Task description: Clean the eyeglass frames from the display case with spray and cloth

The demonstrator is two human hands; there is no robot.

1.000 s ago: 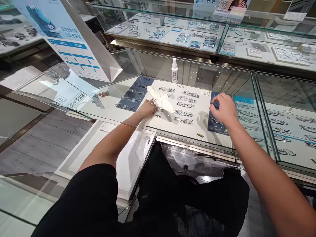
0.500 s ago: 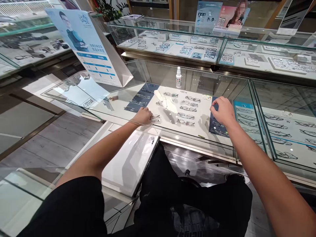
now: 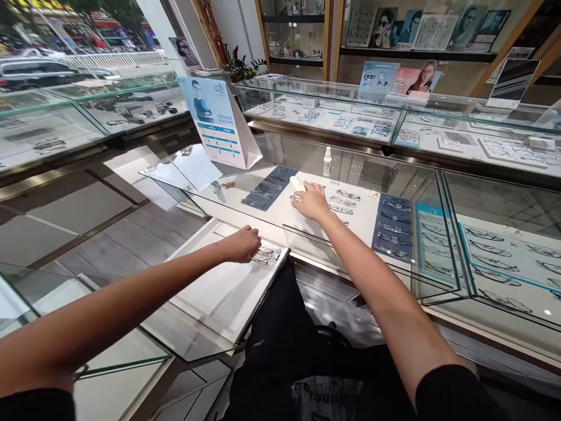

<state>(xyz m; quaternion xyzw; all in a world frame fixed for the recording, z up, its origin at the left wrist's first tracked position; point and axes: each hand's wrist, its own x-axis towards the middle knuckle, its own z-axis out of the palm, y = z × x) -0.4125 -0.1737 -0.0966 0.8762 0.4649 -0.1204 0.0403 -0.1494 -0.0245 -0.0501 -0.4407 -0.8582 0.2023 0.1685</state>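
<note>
My left hand (image 3: 245, 244) is closed on a pair of eyeglasses (image 3: 264, 255), low over the front end of a pulled-out white drawer (image 3: 214, 295). Whether the glasses touch the drawer floor I cannot tell. Reaching across the glass counter top, my right hand (image 3: 312, 202) has its fingers curled on a pale cloth (image 3: 298, 183). Part of the cloth is hidden by the fingers. Behind it a white spray bottle (image 3: 327, 161) stands upright on the glass. Under the glass lie several rows of glasses, some on a dark blue panel (image 3: 268, 190).
A tented blue-and-white sign (image 3: 214, 123) stands on the counter's left part. Another dark panel of eyeglasses (image 3: 393, 228) lies inside the case to the right. More glass showcases (image 3: 315, 111) run along the back. My knees are below the counter's front edge.
My left hand has moved from over the counter down to the drawer with the eyeglasses. My right hand has gone left, from the right-hand dark panel to the cloth. The view has tilted up.
</note>
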